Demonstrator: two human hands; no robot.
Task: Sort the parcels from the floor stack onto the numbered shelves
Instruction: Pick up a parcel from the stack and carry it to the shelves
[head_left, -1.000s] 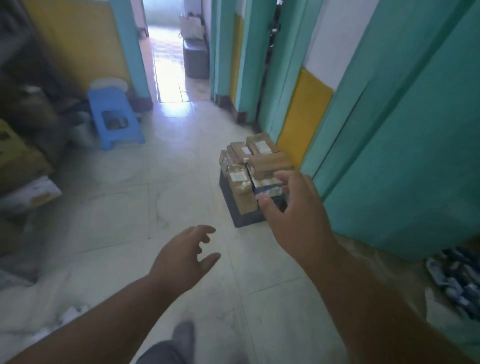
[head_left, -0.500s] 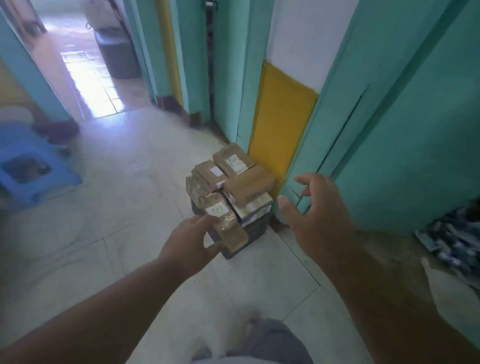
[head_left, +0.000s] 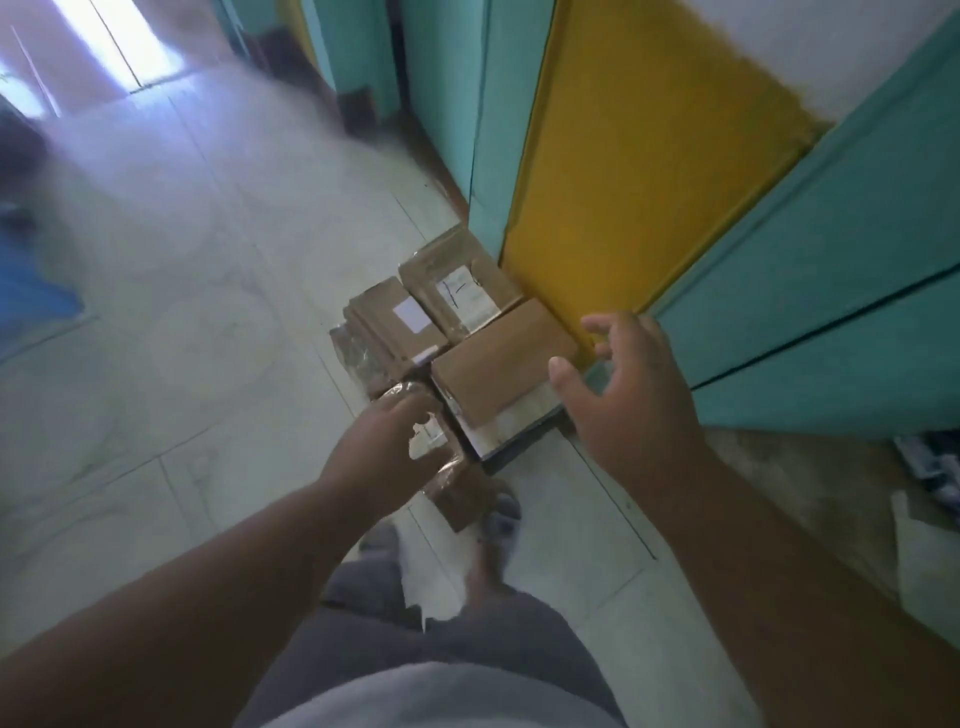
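Observation:
A stack of brown parcels (head_left: 400, 332) stands on the floor against the yellow wall panel. My left hand (head_left: 382, 452) curls over a tape-wrapped parcel (head_left: 460, 493) at the stack's near corner, fingers and thumb round its upper end. A plain brown parcel (head_left: 498, 371) lies on top at the near right. My right hand (head_left: 623, 395) hovers just right of it, fingers spread and holding nothing. Behind it lies a parcel with a white printed label (head_left: 460, 291). A dark base (head_left: 519, 441) shows under the stack. The numbered shelves are out of view.
Teal door panels (head_left: 831, 291) and the yellow wall panel (head_left: 639, 171) close off the right side. A blurred blue stool (head_left: 31, 301) is at the far left. Papers and packets (head_left: 930, 462) lie on the floor at right. My feet (head_left: 498, 519) stand just before the stack.
I have stepped closer and now look down on the stack. My left hand went from reaching to curling over the taped parcel. My right hand came level with the plain parcel's right edge.

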